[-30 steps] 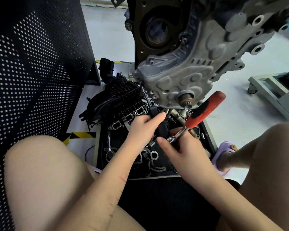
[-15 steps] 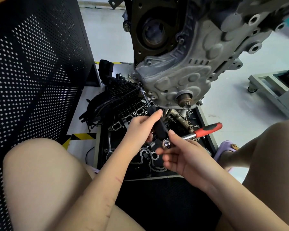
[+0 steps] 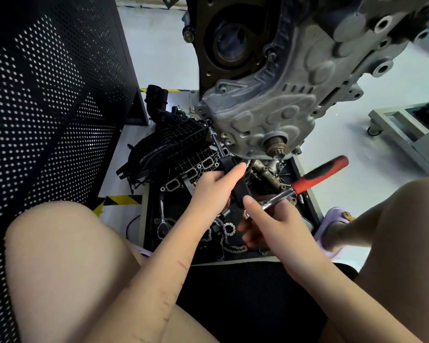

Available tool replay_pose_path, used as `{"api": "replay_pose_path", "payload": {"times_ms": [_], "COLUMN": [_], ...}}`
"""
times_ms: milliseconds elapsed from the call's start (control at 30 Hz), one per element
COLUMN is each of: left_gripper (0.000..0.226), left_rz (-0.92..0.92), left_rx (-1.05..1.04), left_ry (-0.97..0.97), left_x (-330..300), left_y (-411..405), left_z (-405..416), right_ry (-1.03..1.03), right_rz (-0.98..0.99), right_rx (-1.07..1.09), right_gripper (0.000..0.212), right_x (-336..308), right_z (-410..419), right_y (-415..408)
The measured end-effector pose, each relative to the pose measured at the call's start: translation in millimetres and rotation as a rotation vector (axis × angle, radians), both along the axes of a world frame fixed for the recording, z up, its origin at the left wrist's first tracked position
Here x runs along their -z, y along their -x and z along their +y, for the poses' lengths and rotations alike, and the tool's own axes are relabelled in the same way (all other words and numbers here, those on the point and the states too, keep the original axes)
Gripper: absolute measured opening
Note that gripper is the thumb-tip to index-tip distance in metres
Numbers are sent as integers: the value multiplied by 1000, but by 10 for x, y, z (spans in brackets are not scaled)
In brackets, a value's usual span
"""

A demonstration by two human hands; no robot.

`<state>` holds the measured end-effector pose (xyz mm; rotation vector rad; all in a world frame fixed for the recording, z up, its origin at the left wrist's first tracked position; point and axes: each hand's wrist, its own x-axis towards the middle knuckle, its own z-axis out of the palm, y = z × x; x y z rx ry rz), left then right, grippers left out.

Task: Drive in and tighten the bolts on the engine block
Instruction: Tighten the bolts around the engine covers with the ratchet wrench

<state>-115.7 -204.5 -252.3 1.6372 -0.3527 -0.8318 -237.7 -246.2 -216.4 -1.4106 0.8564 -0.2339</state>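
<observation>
No readable text, brand, number or sign is showing anywhere; raised marks on the engine block point(image 3: 270, 115) are staying too blurred to read.

The engine block point(image 3: 278, 100) hangs ahead of both hands. The ratchet handle point(image 3: 320, 173) lies right of the left hand point(image 3: 213, 189). A parts tray point(image 3: 307, 194) lies beneath the right hand point(image 3: 275, 229).

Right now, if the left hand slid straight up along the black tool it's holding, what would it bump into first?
Probably the grey engine cover. The left hand points up along the extension bar, which ends at a bolt on the cover's edge; depth is uncertain.
</observation>
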Motion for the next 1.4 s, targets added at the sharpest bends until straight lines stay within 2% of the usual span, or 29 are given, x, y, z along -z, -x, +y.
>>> {"api": "replay_pose_path", "payload": {"times_ms": [100,200,233,300,367,433,533,667,800,900,1000,1267,1400], "left_gripper": [41,41,43,43,40,40,39,38,38,40,46,46,46], "left_rz": [-18,-37,-51,-60,-32,25,114,235,225,179,160,192,192], "left_rx": [-1,-22,-33,-43,-40,-17,-3,-12,4,-20,-27,-69,-77], "left_ry": [-8,-8,-15,-13,4,13,37,137,128,109,87,75,82], "left_x": [-1,-8,-5,-12,-25,-49,-88,-122,-103,-79,-67,-35,-29], "left_y": [12,18,15,12,7,-5,-25,-33,-22,-15,-1,-14,-17], "left_z": [-11,-8,-8,-3,6,15,13,-3,-11,-10,-10,-31,-45], "right_ry": [403,815,886,890,747,492,-2,-452,-685,-721,-586,242,536], "right_rz": [60,185,206,184,120,68,-46,-109,-116,-117,-119,-7,48], "right_rx": [-54,-172,-201,-203,-151,-101,-8,40,75,85,54,-46,-108], "right_gripper": [15,25,29,31,21,14,20,29,34,30,30,22,29], "right_x": [-1,5,7,24,37,26,-18,-98,-120,-114,-102,-70,-67], "right_z": [-7,6,15,26,22,17,16,18,10,8,24,50,34], "right_y": [2,3,-5,-18,-15,-25,-34,-51,-70,-66,-57,-49,-39]}}
